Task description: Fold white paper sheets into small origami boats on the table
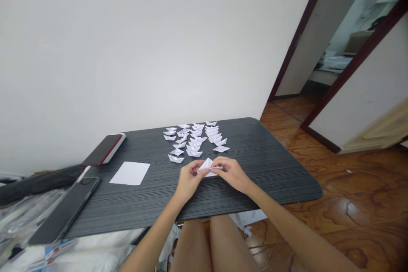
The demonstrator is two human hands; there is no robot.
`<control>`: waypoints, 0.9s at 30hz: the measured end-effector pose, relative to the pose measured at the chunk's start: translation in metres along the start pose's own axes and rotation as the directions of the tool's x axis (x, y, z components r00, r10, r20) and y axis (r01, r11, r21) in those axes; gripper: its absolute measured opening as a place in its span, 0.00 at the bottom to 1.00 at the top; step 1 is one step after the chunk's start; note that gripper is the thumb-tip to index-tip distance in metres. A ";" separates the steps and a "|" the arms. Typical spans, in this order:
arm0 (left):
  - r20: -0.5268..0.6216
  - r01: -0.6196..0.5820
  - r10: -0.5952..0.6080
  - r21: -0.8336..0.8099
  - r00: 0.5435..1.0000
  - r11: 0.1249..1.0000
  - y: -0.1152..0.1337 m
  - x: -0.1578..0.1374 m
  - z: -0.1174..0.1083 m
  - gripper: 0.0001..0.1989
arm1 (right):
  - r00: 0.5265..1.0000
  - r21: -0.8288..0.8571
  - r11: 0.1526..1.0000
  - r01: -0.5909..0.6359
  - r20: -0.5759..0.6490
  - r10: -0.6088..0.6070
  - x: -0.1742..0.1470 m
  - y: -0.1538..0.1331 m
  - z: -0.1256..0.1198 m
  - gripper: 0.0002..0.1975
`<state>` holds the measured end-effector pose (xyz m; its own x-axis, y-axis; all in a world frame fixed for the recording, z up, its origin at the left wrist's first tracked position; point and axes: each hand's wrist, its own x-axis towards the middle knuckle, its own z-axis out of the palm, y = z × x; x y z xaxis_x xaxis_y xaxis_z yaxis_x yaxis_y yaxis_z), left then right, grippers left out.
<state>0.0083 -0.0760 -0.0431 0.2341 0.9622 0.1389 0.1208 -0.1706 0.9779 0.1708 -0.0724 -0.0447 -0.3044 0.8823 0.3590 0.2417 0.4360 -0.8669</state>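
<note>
Between both hands, just over the near part of the dark table, is a white paper boat (pixel 208 164) with a pointed peak in its middle. My left hand (pixel 190 177) pinches its left side between thumb and fingers. On the other side, my right hand (pixel 232 173) grips the right end, thumb below and fingers on top. The two thumbs come close together at the front of the paper. Beyond the hands stand several finished white paper boats (pixel 194 145) in rough columns, with another column of boats (pixel 213 132) to their right.
A square white sheet (pixel 130 173) lies left on the dark table (pixel 255 153). A phone (pixel 68 208) and a dark tablet-like device with a red edge (pixel 103 150) overlap the table's left edge. Plastic-wrapped items (pixel 95 250) lie below left. A white wall is behind, a doorway to the right.
</note>
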 end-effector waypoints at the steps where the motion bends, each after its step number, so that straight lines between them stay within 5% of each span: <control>1: -0.001 -0.005 0.005 0.010 1.000 1.000 0.000 0.003 -0.001 0.14 | 0.999 -0.027 0.999 0.032 0.010 -0.032 0.004 0.000 -0.002 0.05; 16: -0.095 -0.193 0.200 0.077 0.975 0.978 0.003 0.058 -0.016 0.19 | 0.969 -0.210 0.946 0.248 0.048 -0.244 0.064 0.004 -0.018 0.04; 22: -0.097 -0.058 0.049 -0.098 0.994 0.993 -0.005 0.058 -0.015 0.22 | 0.999 0.042 0.999 0.024 -0.025 -0.023 0.068 0.021 -0.011 0.04; 27: -0.099 -0.032 0.025 -0.062 0.995 0.998 -0.004 0.058 -0.014 0.21 | 0.994 0.341 0.934 -0.110 0.012 0.113 0.067 0.024 -0.008 0.13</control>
<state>0.0077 -0.0160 -0.0361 0.1403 0.9739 0.1785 0.0534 -0.1874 0.9808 0.1638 -0.0010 -0.0386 -0.2857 0.9239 0.2546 -0.0547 0.2495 -0.9668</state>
